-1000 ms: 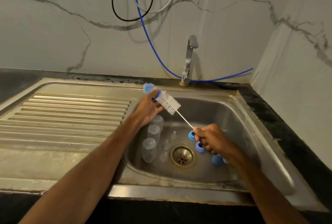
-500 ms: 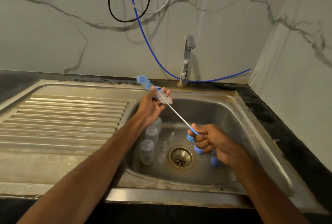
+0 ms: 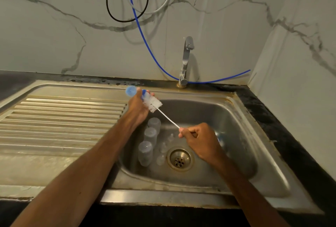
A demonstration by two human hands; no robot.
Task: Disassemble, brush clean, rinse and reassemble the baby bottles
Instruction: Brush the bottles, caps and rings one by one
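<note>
- Left hand [image 3: 137,107] curled round white-bristled, blue-tipped bottle brush [image 3: 154,105], up-left of round steel drain [image 3: 179,157].
- Right hand [image 3: 201,140] pinches its wire handle [image 3: 168,118], just above drain.
- Three clear plastic bottles [image 3: 150,135] lie left of drain.

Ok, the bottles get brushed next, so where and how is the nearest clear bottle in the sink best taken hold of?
Probably round its upper body, coming from above on the drain side. The nearest bottle sits against the sink's left wall, with another bottle close behind it, so only its top and drain-facing side look free.
</note>
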